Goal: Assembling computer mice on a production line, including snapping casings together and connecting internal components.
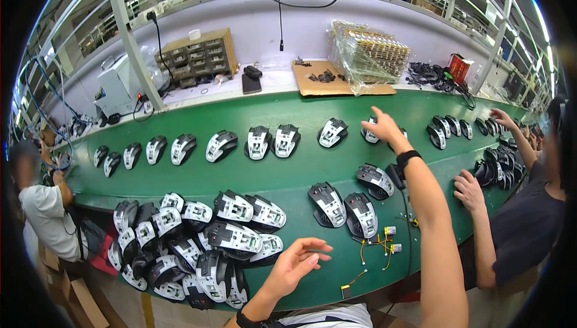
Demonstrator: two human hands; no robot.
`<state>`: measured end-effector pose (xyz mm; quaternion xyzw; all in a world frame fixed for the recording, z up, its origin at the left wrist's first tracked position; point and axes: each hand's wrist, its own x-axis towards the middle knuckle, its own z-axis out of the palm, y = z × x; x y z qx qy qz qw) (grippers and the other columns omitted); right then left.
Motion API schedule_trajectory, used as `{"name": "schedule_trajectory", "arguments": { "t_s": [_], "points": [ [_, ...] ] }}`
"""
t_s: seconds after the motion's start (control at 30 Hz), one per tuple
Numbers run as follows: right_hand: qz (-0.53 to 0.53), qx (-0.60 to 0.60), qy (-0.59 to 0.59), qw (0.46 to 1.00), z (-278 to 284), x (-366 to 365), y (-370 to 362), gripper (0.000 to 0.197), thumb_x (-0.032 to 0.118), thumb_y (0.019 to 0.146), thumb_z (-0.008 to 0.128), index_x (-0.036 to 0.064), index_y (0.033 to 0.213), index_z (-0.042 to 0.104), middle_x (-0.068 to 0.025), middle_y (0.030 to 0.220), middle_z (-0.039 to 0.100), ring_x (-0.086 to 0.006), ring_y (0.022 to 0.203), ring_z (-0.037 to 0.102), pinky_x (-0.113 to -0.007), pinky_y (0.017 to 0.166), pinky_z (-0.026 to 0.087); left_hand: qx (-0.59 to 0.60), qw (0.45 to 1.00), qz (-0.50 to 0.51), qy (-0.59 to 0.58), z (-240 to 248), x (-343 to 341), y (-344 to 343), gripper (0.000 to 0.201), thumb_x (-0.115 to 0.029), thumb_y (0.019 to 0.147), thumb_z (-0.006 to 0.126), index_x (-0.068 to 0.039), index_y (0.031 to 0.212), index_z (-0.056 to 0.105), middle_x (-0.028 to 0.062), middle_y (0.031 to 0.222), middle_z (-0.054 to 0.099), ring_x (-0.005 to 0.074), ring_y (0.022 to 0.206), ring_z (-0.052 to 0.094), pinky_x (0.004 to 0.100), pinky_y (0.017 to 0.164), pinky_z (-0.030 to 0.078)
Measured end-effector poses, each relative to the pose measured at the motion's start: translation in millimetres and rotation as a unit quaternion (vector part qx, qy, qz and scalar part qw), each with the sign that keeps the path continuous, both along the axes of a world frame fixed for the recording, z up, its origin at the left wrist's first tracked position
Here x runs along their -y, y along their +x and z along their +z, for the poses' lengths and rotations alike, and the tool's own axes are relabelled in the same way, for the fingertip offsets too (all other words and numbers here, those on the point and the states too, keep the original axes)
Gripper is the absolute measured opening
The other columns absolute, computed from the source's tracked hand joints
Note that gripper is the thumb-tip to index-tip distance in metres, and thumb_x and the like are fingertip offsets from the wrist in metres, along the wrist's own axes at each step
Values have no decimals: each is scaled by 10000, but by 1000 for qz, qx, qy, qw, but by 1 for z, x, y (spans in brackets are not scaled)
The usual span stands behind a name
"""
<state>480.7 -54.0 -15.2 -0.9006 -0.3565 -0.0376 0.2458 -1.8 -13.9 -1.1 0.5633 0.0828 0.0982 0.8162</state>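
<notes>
- The right hand (384, 128) is stretched out to the far edge of the green tabletop (288, 171), fingers spread over a mouse shell (370, 133) in the back row; whether it grips the shell I cannot tell.
- The left hand (299, 262) hovers released, palm up, near the front edge, just beside the heap of shells (198, 250).
- Two shells (344, 206) lie side by side between the hands, another (375, 180) just behind them.
- Small wired parts (384, 241) lie near the front edge on the right.
- A co-worker's hand (469, 191) rests at the right end.
</notes>
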Motion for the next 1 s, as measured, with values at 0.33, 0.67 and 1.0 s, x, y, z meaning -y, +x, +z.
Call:
{"name": "schedule_trajectory", "arguments": {
  "t_s": [0.33,0.67,1.0],
  "points": [
    [155,-84,68,982,33,8,-45,564,136,707,687,108,1265,604,-156,1229,626,-306,1193,564,-382,1004,454,-25,999,36,-4,-4,1,-3,327,-142,966,514,9,1256,493,175,1194,620,251,1041,641,341,853,499],
    [462,-222,131,849,82,77,-324,695,246,749,825,18,1315,491,-175,1354,532,-352,1233,541,-396,1017,456,95,986,61,-125,-19,2,4,927,-439,874,672,2,1507,159,165,1345,481,264,1231,516,375,1011,426],
    [414,-131,-43,900,49,147,-320,208,44,719,739,78,913,673,-32,948,638,-239,822,610,-331,709,499,148,930,184,-283,-8,-17,1,749,-588,930,424,-15,1400,317,232,1188,552,385,994,647,488,802,582]
  ]
}}
